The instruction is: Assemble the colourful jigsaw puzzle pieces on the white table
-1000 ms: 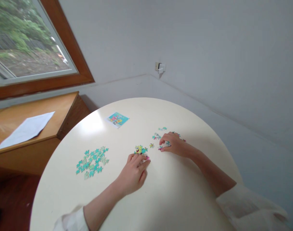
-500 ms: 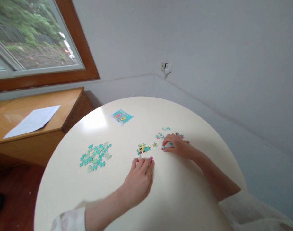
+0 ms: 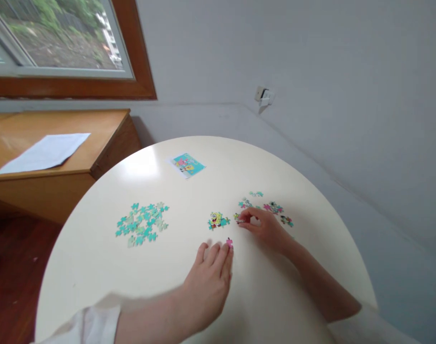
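Note:
My left hand (image 3: 212, 279) lies palm down on the table with its fingers out, the fingertips touching a pink puzzle piece (image 3: 229, 242). My right hand (image 3: 262, 227) pinches a small puzzle piece (image 3: 240, 220) between thumb and index finger, mostly covered by the fingertips. Right beside those fingertips is a yellowish puzzle piece (image 3: 236, 217). A joined puzzle section (image 3: 216, 220) with a yellow cartoon face lies just left of it. Several pieces with pink and dark parts (image 3: 273, 207) lie around and behind my right hand, some partly hidden by it.
A loose spread of teal and pale green puzzle pieces (image 3: 142, 223) covers the left of the round white table (image 3: 139, 291). Toward the back lies a picture card (image 3: 188, 165). A wooden desk (image 3: 103, 131) with a white paper (image 3: 46, 152) stands at left, below a window.
My right hand has moved a little toward the joined section, bringing its pinched piece beside the yellowish piece. My left hand stays on the pink piece. The camera view has shifted slightly.

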`<state>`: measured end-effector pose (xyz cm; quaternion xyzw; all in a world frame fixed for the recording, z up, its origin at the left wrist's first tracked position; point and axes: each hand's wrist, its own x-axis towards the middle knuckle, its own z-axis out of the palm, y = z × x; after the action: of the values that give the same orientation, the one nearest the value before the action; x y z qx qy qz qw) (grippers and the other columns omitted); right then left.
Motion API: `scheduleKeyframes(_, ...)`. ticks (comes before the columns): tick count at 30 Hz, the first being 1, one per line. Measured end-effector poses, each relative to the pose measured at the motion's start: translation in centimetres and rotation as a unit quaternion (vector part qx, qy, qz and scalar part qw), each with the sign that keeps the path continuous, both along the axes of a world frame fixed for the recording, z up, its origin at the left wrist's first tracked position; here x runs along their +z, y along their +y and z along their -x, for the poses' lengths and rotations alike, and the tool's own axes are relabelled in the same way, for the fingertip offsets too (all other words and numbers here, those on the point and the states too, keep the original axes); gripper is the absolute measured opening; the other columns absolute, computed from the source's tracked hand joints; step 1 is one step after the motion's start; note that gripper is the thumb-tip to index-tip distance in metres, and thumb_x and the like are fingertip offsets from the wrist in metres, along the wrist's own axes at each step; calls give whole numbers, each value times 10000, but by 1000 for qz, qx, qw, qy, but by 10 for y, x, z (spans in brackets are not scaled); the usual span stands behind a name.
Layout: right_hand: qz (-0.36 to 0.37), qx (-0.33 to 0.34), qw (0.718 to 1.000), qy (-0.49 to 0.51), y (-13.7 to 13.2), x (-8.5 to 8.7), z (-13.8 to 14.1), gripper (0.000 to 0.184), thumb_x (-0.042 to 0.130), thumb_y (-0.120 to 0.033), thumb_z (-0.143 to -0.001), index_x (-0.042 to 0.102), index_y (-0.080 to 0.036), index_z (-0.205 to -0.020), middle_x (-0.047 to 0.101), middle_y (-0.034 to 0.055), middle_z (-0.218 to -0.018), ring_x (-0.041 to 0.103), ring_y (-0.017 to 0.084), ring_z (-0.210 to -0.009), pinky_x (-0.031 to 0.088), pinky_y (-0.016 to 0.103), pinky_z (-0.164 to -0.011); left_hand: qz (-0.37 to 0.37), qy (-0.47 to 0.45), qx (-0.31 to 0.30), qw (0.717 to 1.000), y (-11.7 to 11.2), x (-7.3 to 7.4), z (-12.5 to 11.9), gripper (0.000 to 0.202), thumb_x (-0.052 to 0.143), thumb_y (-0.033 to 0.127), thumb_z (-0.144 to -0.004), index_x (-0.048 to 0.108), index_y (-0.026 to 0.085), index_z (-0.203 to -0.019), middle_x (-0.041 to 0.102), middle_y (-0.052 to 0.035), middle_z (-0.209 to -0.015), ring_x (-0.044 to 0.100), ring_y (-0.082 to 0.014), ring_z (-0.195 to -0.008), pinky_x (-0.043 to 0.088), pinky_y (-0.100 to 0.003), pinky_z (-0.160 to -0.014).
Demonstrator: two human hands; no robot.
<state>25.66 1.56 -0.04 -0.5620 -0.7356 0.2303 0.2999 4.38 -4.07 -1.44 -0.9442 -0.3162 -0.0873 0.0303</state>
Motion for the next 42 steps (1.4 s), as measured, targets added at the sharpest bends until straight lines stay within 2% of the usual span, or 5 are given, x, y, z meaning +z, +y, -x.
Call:
scheduleKeyframes(4,-30,9,997,67,0,-9,25,170,541,-352,-793,577,-210,-706,623,15,-675,557,144,-638,456,277,-633,15,-10,3,1000,0,-6,0,470,401,197,-845,411,84,-1301,497,-173,-1273,432,-279,-1158,294,-466,-983)
scheduleKeyframes(7,5,-1,996,85,1,-15,32,172,539,-353,-798,595,-212,-717,618,14,-667,538,136,-600,444,265,-574,24,-20,-5,999,1,-10,1,493,404,209,-841,392,79,-1316,470,-177,-1301,411,-285,-1177,279,-472,-997)
scheduleKeyframes(20,100,44,989,103,3,-8,30,186,574,-359,-773,663,-197,-757,644,30,-708,567,150,-655,445,267,-587,16,-20,-25,999,4,-8,1,426,406,214,-839,504,48,-1218,453,-191,-1318,436,-289,-1132,302,-438,-963)
scheduleKeyframes(29,89,76,989,90,2,-8,27,162,577,-309,-775,672,-182,-743,629,35,-683,565,140,-651,431,257,-584,-12,32,-43,999,4,-6,2,419,427,223,-840,505,47,-1212,442,-205,-1322,452,-279,-1107,331,-439,-920)
scheduleKeyframes(42,76,84,991,77,2,-10,25,119,574,-255,-784,659,-177,-759,614,26,-690,550,132,-653,420,253,-593,-32,14,-36,999,4,-6,2,402,411,210,-851,519,50,-1203,485,-191,-1284,468,-267,-1085,332,-420,-912)
